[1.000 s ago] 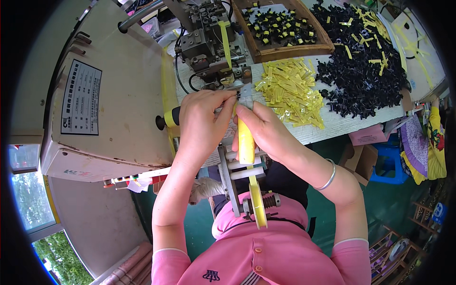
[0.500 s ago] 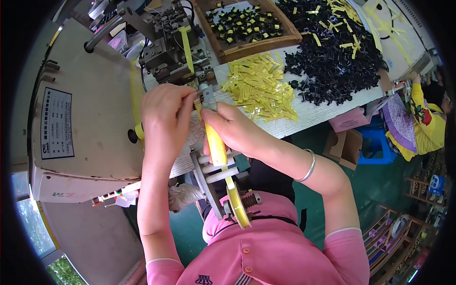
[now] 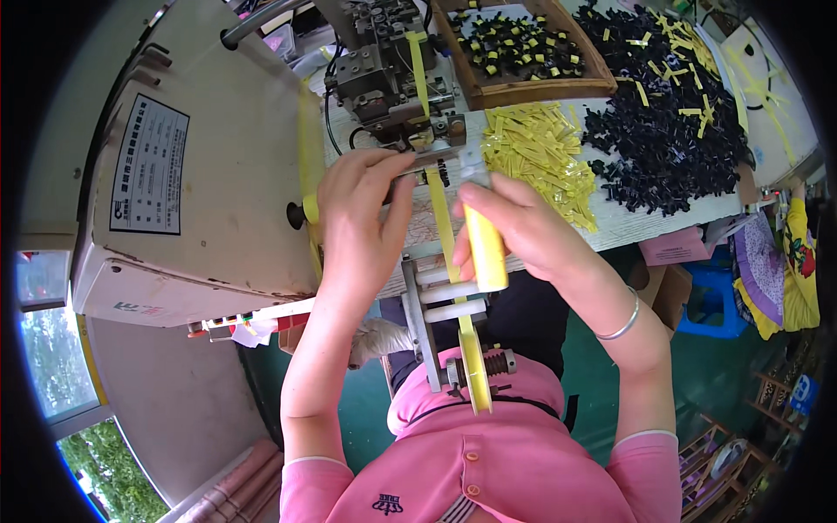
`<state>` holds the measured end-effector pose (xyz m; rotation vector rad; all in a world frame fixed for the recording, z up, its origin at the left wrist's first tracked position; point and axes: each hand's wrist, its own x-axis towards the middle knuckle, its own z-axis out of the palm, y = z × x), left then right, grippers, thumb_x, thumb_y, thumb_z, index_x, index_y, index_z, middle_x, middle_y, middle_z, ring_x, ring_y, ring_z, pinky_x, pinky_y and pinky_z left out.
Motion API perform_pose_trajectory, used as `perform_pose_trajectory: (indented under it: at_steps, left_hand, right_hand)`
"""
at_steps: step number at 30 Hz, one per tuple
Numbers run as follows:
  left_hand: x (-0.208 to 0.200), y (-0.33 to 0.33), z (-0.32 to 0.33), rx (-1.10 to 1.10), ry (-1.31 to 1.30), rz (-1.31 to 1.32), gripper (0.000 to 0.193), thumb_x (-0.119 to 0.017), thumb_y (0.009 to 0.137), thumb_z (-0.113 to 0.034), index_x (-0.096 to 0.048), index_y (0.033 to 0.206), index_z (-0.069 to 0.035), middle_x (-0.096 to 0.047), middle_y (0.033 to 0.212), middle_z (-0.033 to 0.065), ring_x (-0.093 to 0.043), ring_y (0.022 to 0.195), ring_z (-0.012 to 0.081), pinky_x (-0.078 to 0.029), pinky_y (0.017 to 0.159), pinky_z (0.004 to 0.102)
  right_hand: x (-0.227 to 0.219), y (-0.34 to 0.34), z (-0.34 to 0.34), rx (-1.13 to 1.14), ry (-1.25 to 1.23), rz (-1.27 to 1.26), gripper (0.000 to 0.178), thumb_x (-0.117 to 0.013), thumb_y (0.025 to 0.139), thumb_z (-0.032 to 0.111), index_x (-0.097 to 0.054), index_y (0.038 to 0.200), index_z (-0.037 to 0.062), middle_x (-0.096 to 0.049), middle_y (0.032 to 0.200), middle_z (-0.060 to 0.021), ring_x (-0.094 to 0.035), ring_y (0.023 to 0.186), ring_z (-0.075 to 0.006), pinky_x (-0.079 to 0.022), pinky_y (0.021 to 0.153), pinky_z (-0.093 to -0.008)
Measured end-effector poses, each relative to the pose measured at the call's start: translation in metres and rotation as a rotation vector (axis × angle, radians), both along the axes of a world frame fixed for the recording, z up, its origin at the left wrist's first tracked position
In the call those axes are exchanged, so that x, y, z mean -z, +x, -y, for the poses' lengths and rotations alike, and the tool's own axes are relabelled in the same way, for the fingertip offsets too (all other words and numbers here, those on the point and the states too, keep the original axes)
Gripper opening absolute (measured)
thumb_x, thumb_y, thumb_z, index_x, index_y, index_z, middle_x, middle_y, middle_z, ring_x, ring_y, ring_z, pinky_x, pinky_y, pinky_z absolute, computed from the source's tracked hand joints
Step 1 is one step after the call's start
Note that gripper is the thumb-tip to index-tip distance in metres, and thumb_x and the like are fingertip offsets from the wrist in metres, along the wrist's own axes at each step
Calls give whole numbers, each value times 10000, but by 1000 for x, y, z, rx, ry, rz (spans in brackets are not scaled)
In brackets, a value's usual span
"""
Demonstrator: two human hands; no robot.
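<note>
My right hand (image 3: 521, 225) is wrapped round a yellow-handled tool (image 3: 487, 257), whose pale, blurred tip points away from me. To its left, my left hand (image 3: 359, 200) has thumb and fingers pinched beside a narrow metal bar (image 3: 427, 159) at the machine's front; a dark thing between them is too hidden to name. A small black toothed piece (image 3: 443, 173) shows at the bar's end. Between my hands a yellow tape (image 3: 443, 218) runs from a spool (image 3: 473, 370) past white rollers (image 3: 458, 311) toward the metal press machine (image 3: 384, 83).
Right of the machine lie a pile of yellow strips (image 3: 536, 152) and a heap of small black parts (image 3: 667, 152). Behind them sits a wooden tray (image 3: 540, 90) with black-and-yellow pieces. A large beige machine housing (image 3: 218, 209) stands at left. A person in yellow (image 3: 800, 261) is at far right.
My hands have parted: the right one drew the yellow-handled tool rightward, away from the left fingers. The tape between them now shows. The whole view has shifted, so the scene sits farther right.
</note>
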<state>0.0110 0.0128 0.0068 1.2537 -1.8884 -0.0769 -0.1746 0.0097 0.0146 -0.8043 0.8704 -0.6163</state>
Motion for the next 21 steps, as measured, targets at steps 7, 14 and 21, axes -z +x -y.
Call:
perform_pose_trajectory:
  at_steps: [7,14,21]
  left_hand:
    - [-2,-7,0,44,-16,87,200,-630,731,-17,-617,928,-47,-592,910,84,-554,908,277,-385,793,387]
    - [-1,-6,-4,8,-31,115,193,-646,727,-49,-627,917,-74,-586,912,72,-550,932,263,-364,828,381]
    - [1,-9,4,35,-20,133,152,-659,718,-65,-634,867,-85,-599,866,44,-559,896,239,-364,810,375]
  right_hand:
    - [40,7,-19,225,-740,-477,284,-727,758,208,-536,814,5,-567,719,-49,-509,604,-149,-408,558,-260]
    - [49,16,-26,180,-869,-635,270,-732,717,143,-524,751,-26,-518,693,-108,-507,605,-206,-397,555,-309]
    - [50,10,-22,144,-821,-623,232,-714,749,156,-550,747,-8,-523,647,-86,-513,598,-160,-405,552,-284]
